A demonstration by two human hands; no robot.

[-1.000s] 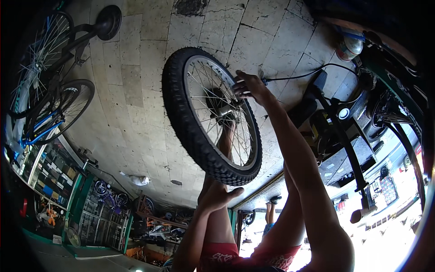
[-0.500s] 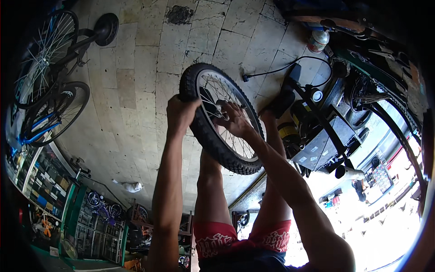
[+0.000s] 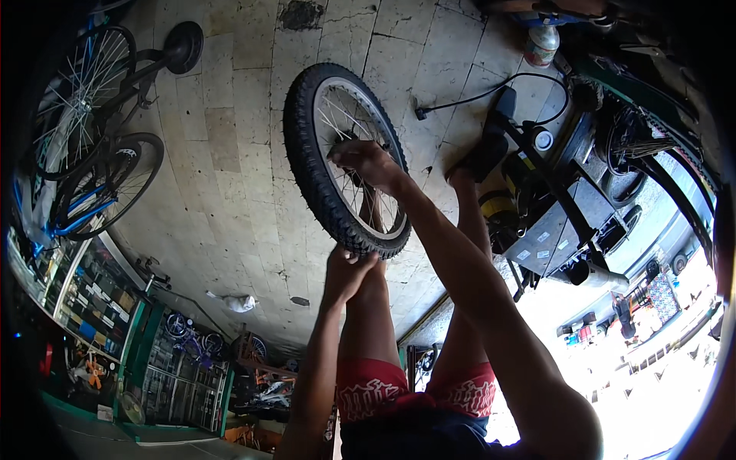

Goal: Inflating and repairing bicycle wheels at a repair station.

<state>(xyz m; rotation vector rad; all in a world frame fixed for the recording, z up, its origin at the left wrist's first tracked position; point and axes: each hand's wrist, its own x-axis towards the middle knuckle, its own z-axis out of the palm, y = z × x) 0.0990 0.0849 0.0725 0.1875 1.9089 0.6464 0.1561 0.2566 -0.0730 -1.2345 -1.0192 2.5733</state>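
Observation:
A bicycle wheel with a knobbly black tyre and silver rim stands tilted in the middle, above my legs. My left hand grips the bottom of the tyre from below, thumb up against the tread. My right hand reaches across the spokes to the hub, fingers curled; what exactly they hold there is hidden. Right of the wheel, a black hose lies on the tiles, its black end fitting separate from the wheel. A foot pokes out in a dark shoe.
Bicycles stand along the left edge, above glass display cases. At the right are a grey metal machine with dark bars, a clear bottle and more bicycle parts. A white bag lies on the tiled floor.
Over the last half second, the wheel has moved up and left, my left hand has shifted from its left side to the bottom, and my right hand has moved up and left.

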